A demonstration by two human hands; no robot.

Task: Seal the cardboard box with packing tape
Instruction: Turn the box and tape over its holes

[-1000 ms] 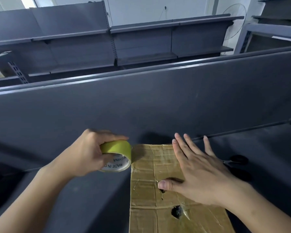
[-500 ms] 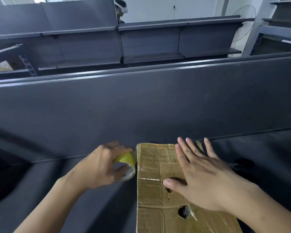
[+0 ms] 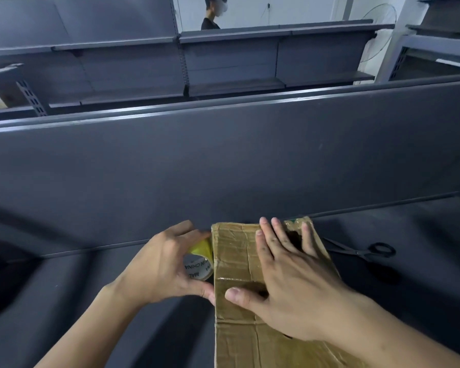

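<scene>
A worn brown cardboard box [image 3: 239, 261] with old tape on its top lies on the dark grey table, running from the centre to the bottom edge. My left hand [image 3: 165, 266] grips a roll of yellow packing tape [image 3: 200, 261] and holds it against the box's left side, just below the top edge. My right hand [image 3: 290, 277] lies flat on the box top, fingers spread and straight, thumb pointing left. It covers the holes in the lid.
Black-handled scissors [image 3: 367, 251] lie on the table [image 3: 409, 261] right of the box. A tall grey partition [image 3: 223, 160] rises just behind the box. Grey shelving [image 3: 223, 62] and a person [image 3: 213, 14] stand beyond it.
My left hand has lowered the tape roll from level with the box top down against the box's left side. My right hand has slid slightly toward the far end of the lid.
</scene>
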